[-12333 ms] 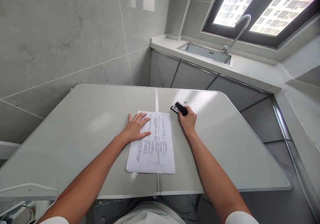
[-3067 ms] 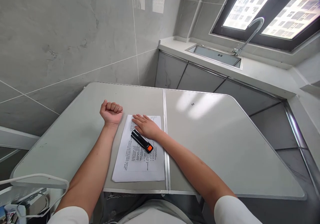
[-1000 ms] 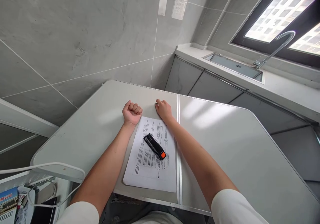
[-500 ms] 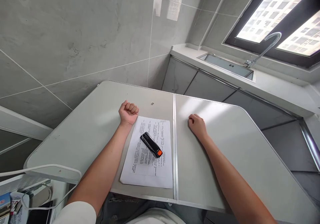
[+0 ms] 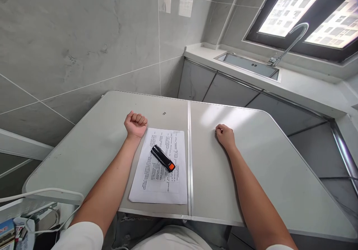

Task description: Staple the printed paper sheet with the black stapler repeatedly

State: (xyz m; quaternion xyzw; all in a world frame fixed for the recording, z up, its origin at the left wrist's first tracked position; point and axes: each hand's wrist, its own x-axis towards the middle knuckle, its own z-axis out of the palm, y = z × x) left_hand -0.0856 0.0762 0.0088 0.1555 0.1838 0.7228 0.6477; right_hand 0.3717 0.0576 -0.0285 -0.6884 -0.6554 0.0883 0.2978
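Note:
My left hand (image 5: 135, 124) rests palm up on the table with its fingers curled into a fist, beside the top left corner of the printed papers (image 5: 159, 186). Across the papers lies a black stapler (image 5: 163, 158) with an orange end, slanting down to the right. Neither hand touches the stapler. My right hand (image 5: 225, 135) rests curled on the right half of the table; whether something small is between its fingers cannot be made out. Beyond the papers sit small staples (image 5: 164, 113).
The pale folding table (image 5: 265, 160) has a metal seam (image 5: 189, 149) down its middle. At the lower left are a white cable (image 5: 56, 190) and a basket of odds and ends. A counter with a sink (image 5: 248, 65) and faucet (image 5: 291, 43) stands behind on the right.
The view has shifted slightly. My right hand has moved a little to the right, away from the seam, and turned, its fingers still curled. My left hand stays in a fist.

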